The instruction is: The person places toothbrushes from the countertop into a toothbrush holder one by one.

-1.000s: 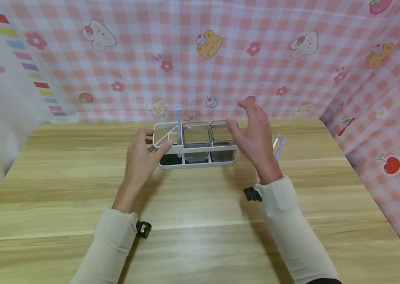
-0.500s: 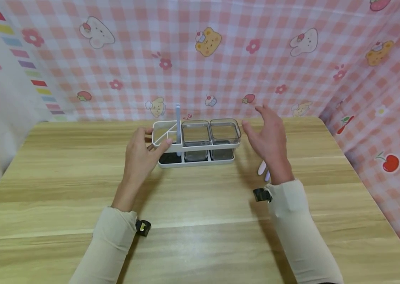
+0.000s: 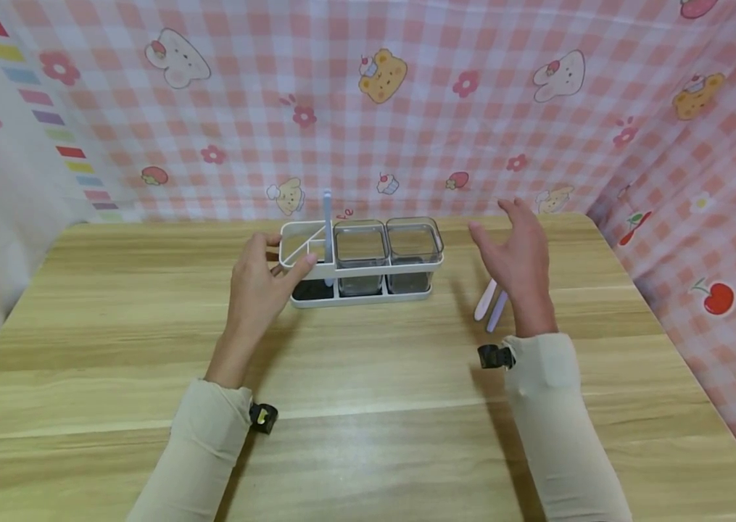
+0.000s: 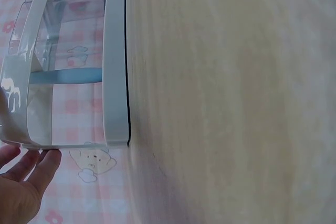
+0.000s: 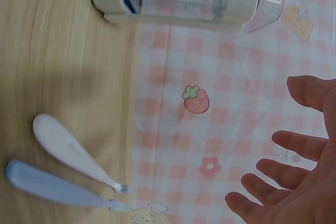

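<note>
A white toothbrush holder [image 3: 360, 272] stands upright on the table, with two clear square cups [image 3: 360, 245] in its middle and right slots. One blue toothbrush [image 3: 328, 225] stands in its left, divided compartment; its handle shows in the left wrist view. My left hand [image 3: 259, 283] grips the holder's left end, thumb on the front rim and fingertips against the side. To the right, my right hand [image 3: 516, 261] hovers with spread fingers and holds nothing. Below it lie a white toothbrush [image 5: 71, 148] and a purple toothbrush [image 5: 55, 183], side by side; in the head view the hand covers their heads.
The wooden table [image 3: 354, 406] extends in front of the holder and to both sides. A pink checked cloth [image 3: 244, 94] hangs along its back edge, and another stretch of cloth [image 3: 733, 239] runs down the right side.
My right hand has moved right, from the right cup's rim to over the two loose toothbrushes, whose handles now show. My left hand keeps its place on the holder.
</note>
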The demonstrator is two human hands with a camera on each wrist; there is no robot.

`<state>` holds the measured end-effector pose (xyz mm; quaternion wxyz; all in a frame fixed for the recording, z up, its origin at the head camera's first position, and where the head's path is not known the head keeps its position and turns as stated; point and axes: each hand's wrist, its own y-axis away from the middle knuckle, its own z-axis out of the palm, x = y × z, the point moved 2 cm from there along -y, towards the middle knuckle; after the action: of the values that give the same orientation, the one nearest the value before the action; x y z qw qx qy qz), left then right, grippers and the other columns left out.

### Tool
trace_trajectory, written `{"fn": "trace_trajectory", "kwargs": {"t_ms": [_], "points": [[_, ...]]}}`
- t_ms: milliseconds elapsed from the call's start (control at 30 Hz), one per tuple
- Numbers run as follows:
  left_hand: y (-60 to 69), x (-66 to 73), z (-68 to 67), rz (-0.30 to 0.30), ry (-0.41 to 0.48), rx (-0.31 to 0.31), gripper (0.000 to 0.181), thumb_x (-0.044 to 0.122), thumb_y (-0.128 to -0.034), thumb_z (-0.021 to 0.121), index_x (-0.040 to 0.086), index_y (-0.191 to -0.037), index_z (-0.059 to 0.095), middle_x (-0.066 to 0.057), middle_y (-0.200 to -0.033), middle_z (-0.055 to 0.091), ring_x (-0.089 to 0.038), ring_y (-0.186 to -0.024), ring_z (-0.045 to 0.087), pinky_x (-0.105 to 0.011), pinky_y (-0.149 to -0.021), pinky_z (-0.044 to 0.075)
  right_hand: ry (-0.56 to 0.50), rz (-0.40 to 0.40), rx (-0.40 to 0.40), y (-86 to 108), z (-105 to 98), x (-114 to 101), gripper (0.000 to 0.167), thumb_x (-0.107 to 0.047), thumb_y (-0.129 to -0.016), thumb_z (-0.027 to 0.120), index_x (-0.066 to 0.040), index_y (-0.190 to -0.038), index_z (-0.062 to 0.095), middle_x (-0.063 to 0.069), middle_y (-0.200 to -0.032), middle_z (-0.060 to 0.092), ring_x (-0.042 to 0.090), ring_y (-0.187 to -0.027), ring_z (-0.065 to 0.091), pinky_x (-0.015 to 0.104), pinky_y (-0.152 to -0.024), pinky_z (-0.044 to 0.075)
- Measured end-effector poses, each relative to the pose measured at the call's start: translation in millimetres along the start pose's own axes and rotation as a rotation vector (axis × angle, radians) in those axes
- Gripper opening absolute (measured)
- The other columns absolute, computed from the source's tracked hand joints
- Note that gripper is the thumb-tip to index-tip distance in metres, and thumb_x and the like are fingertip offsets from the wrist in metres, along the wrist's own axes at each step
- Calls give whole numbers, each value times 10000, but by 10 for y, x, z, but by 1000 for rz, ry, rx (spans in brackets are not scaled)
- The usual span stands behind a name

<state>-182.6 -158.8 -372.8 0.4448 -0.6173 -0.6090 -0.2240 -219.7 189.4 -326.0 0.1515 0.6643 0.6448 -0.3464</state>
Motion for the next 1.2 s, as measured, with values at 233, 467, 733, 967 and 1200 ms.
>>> {"fn": "trace_trajectory", "kwargs": {"t_ms": [233, 467, 733, 967, 1200], "points": [[-1, -13, 4, -13, 2, 1, 653, 451, -889, 778, -22, -1264, 528, -178, -1161, 597, -313, -1041, 618, -426, -882, 604, -12, 57, -19, 8, -28, 140, 692, -397, -996, 611, 0, -1524, 404, 230, -1596, 323, 400, -1483, 260, 521, -1229, 219], [2, -10, 8, -20, 17, -7, 648, 437, -888, 783, -25, -1260, 524, -185, -1161, 595, -317, -1047, 616, -426, -898, 597, -44, 152, -39, 39, -35, 299, 759, -486, -990, 589, -23, -1549, 368, 223, -1574, 368, 418, -1444, 328, 553, -1193, 286], [-5, -11, 8, -22, 19, -13, 651, 435, -889, 783, -25, -1268, 522, -184, -1155, 603, -321, -1047, 616, -424, -906, 595, -52, 236, -57, 65, -53, 458, 770, -495, -989, 585, -20, -1551, 361, 248, -1564, 368, 459, -1385, 396, 574, -1147, 353], [-3, -12, 10, -32, 26, -12, 648, 434, -889, 784, -26, -1264, 524, -174, -1162, 597, -314, -1050, 614, -412, -902, 596, -78, 313, -80, 66, -33, 594, 752, -483, -988, 574, -13, -1542, 378, 264, -1536, 401, 461, -1328, 472, 544, -1107, 418], [-2, -4, 4, -35, 20, -14, 638, 424, -891, 785, -22, -1265, 523, -174, -1160, 601, -314, -1054, 615, -416, -903, 596, -70, 366, -105, 63, -19, 683, 742, -465, -987, 571, -1, -1534, 384, 278, -1501, 443, 446, -1346, 451, 518, -1139, 384]]}}
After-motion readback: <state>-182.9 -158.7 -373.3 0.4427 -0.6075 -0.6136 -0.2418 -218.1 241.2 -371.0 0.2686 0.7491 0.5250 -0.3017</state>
